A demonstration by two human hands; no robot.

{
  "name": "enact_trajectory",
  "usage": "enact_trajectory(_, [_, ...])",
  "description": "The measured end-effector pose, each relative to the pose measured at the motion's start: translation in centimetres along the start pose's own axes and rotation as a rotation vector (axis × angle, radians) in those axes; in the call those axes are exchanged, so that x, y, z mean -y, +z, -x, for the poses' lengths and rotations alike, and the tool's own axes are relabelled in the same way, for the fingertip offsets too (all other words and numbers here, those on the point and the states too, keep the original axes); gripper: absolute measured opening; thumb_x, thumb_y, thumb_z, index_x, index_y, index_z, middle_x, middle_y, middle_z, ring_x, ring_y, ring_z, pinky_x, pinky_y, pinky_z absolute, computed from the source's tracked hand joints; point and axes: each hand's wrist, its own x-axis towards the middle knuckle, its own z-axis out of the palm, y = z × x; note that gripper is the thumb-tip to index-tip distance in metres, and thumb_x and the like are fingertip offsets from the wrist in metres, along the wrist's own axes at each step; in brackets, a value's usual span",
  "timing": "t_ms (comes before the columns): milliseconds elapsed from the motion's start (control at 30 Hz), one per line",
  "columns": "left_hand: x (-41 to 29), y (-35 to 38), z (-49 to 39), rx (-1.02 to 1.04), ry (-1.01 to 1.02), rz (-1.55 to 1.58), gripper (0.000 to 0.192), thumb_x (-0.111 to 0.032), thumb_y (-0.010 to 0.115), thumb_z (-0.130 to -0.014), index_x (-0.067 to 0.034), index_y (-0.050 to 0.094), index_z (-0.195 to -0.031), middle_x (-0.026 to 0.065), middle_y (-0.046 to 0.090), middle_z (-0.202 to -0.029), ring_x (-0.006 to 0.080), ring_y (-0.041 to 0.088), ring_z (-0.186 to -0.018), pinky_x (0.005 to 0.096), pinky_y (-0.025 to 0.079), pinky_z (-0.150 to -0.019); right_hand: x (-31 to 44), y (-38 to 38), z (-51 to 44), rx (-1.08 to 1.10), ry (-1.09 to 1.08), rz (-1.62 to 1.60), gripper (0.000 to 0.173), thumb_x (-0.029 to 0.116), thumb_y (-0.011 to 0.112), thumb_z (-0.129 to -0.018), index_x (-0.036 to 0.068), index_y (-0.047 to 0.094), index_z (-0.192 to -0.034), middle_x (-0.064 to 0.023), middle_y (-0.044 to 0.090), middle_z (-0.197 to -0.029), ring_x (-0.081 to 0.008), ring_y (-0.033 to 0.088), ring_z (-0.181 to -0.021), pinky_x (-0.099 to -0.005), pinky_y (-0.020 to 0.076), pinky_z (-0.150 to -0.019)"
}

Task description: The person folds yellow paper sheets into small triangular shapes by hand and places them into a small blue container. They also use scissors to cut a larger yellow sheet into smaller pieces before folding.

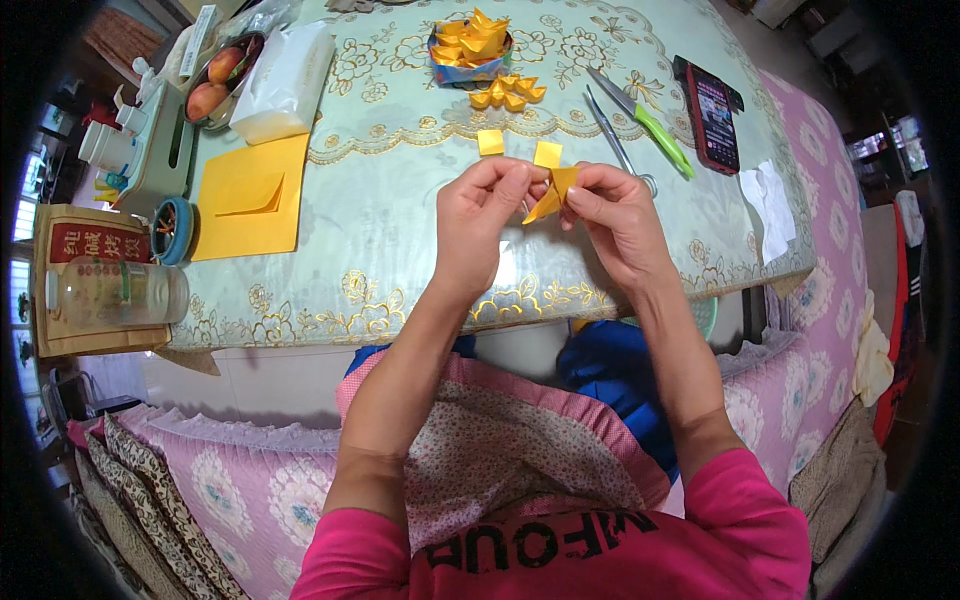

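Note:
Above the near part of the table, my left hand (pixel 487 217) and my right hand (pixel 619 217) hold a small folded piece of golden paper (pixel 553 196) between their fingertips. Just beyond it, on the patterned tablecloth, lie a small golden paper square (pixel 491 142) and another golden square (pixel 548 153). Several small folded golden paper pieces (pixel 508 93) sit farther back, in front of a blue patterned box (pixel 471 73) heaped with larger folded paper pieces (pixel 480 39). At the left, a stack of larger golden paper sheets (pixel 244 234) lies flat.
Right of my hands are scissors (pixel 609 127), a green-handled knife (pixel 660 139), a phone (pixel 714 120) and a crumpled white tissue (pixel 766 210). Leftward stand a tissue pack (pixel 289 79), a fruit bowl (pixel 253 51), a blue round container (pixel 187 232) and a clear jar (pixel 124 292) lying on a paper bag.

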Motion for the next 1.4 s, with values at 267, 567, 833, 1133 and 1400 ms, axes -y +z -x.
enact_trajectory(267, [-0.4,-0.4,-0.2,0.129,-0.230,0.086,0.013,-0.010,0.060,-0.084,0.002,0.059,-0.089,0.0027,0.059,-0.073,0.0061,0.052,-0.064,0.0181,0.042,-0.060,-0.1,-0.3,-0.1,0.098,0.049,-0.072,0.010,0.007,0.062,-0.080,-0.001,0.060,-0.086,-0.0074,0.059,-0.076,-0.0136,0.053,-0.065,-0.0260,0.0438,-0.059])
enact_trajectory(567, [0.6,-0.3,0.0,0.173,-0.415,0.401,0.010,-0.009,0.056,-0.086,0.001,0.055,-0.085,0.0026,0.052,-0.058,0.0054,0.042,-0.043,0.0165,0.030,-0.039,-0.4,-0.5,-0.3,0.166,0.074,-0.206,0.015,0.010,0.064,-0.079,-0.002,0.058,-0.086,-0.0075,0.058,-0.072,-0.0128,0.052,-0.060,-0.0251,0.0425,-0.055])
enact_trajectory(833, [0.2,-0.2,0.2,0.239,-0.456,0.430,0.014,-0.011,0.052,-0.089,0.002,0.053,-0.085,0.0015,0.045,-0.049,0.0048,0.032,-0.037,0.0174,0.026,-0.037,-0.6,-0.6,-0.3,0.217,0.088,-0.279,0.016,0.013,0.060,-0.082,-0.002,0.056,-0.086,-0.0071,0.054,-0.064,-0.0129,0.049,-0.053,-0.0244,0.0398,-0.045])
enact_trajectory(1133, [0.5,-0.5,0.3,0.214,-0.412,0.418,0.013,-0.011,0.049,-0.090,0.000,0.050,-0.083,0.0012,0.043,-0.047,0.0055,0.030,-0.036,0.0176,0.025,-0.038,-0.3,0.5,0.1,0.281,0.218,-0.488,0.016,0.014,0.051,-0.089,-0.003,0.051,-0.090,-0.0053,0.045,-0.053,-0.0112,0.040,-0.041,-0.0207,0.0337,-0.036])
enact_trajectory(1400, [1.0,-0.3,0.6,0.267,-0.301,0.663,0.014,-0.013,0.050,-0.090,-0.001,0.053,-0.086,0.0061,0.049,-0.052,0.0080,0.035,-0.037,0.0210,0.029,-0.041,-0.3,0.1,0.1,0.499,0.191,-0.694,0.012,0.010,0.054,-0.086,-0.002,0.053,-0.085,-0.0034,0.052,-0.064,-0.0088,0.047,-0.053,-0.0204,0.0393,-0.051])
